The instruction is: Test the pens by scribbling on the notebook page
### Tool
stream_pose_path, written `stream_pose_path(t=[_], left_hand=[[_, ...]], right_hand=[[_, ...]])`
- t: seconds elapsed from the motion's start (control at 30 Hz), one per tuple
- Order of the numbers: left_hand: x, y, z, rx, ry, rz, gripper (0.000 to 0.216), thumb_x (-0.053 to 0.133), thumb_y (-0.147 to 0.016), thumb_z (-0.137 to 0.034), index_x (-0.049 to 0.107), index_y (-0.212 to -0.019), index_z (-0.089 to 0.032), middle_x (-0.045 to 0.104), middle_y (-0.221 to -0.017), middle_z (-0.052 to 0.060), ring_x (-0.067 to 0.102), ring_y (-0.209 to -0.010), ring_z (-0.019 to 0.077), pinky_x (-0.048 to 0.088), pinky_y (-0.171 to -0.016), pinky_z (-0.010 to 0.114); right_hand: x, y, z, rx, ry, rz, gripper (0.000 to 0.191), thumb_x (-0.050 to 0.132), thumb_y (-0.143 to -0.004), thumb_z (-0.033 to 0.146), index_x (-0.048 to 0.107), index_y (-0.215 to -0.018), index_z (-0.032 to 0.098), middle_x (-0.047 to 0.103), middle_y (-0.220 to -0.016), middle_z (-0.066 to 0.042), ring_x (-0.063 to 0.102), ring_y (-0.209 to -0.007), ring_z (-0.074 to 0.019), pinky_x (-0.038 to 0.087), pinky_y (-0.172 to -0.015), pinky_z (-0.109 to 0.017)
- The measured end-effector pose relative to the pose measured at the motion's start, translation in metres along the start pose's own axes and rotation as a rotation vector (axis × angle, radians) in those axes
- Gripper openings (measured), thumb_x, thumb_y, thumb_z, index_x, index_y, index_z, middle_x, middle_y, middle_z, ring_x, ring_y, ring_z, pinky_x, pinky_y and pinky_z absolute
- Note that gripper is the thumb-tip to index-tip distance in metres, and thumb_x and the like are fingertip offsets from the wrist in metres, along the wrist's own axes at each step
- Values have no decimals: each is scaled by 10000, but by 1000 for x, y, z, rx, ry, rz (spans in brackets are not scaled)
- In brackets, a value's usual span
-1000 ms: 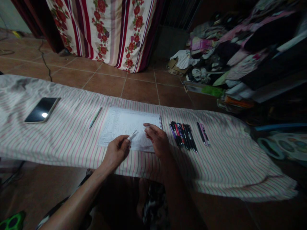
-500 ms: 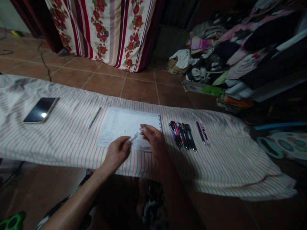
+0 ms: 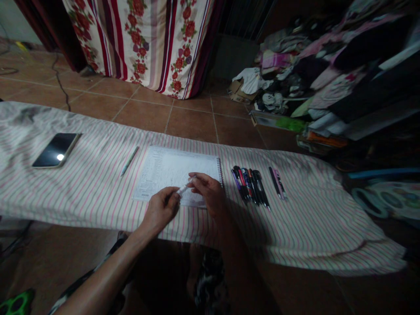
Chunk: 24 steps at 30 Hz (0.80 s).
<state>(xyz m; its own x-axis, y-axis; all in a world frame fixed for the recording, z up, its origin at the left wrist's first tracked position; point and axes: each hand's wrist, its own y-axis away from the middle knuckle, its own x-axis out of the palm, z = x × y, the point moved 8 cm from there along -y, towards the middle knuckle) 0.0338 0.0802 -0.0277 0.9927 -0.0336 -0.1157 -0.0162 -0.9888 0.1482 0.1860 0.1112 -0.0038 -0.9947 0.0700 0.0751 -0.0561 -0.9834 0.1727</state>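
Above a spiral notebook (image 3: 173,164), my left hand (image 3: 162,205) is closed around the lower end of a slim white pen (image 3: 183,189). Fingertips of my right hand (image 3: 208,190) pinch the pen's far end, where a small pale piece, perhaps its cap or upper barrel, meets the rest. Fingers cover part of that joint. To the right of the notebook lie several pens (image 3: 251,186) side by side. Farther right are a black pen (image 3: 274,181) and a pink pen (image 3: 280,183). A pale green pen (image 3: 129,161) rests left of the notebook.
A striped cloth (image 3: 98,183) covers the long low surface. On its left part lies a phone (image 3: 56,150). Behind it hang a floral curtain (image 3: 157,43) and, at the right, a heap of clothes (image 3: 315,65). A cable (image 3: 59,81) runs along the tiled floor.
My right hand has moved slightly left, bringing its small pale piece onto the end of the white pen. The thin exposed tip between them is now covered. My left hand has hardly moved.
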Motion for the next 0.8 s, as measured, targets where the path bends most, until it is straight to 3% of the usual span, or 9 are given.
stream_pose_path(t=[0.57,0.8], left_hand=[[0,-3,1,45,-88,52,323,512,-789,-372,651,-980,-151,670,-779,68,600,-683,169,474,-607,268],[-1,-2,1,28,-35,15,322,549,-751,-370,664,-956,-150,662,-701,54,578,-590,152,465,-551,262]], right_hand=[[1,2,3,-5,-7,-3,270,656,-669,381,670,-849,181,674,-767,-31,660,-697,-149,501,-573,-235],[0,1,3,-19,1,3,288,662,-667,389,672,-859,176,678,-766,-38,660,-688,-152,503,-561,-234]])
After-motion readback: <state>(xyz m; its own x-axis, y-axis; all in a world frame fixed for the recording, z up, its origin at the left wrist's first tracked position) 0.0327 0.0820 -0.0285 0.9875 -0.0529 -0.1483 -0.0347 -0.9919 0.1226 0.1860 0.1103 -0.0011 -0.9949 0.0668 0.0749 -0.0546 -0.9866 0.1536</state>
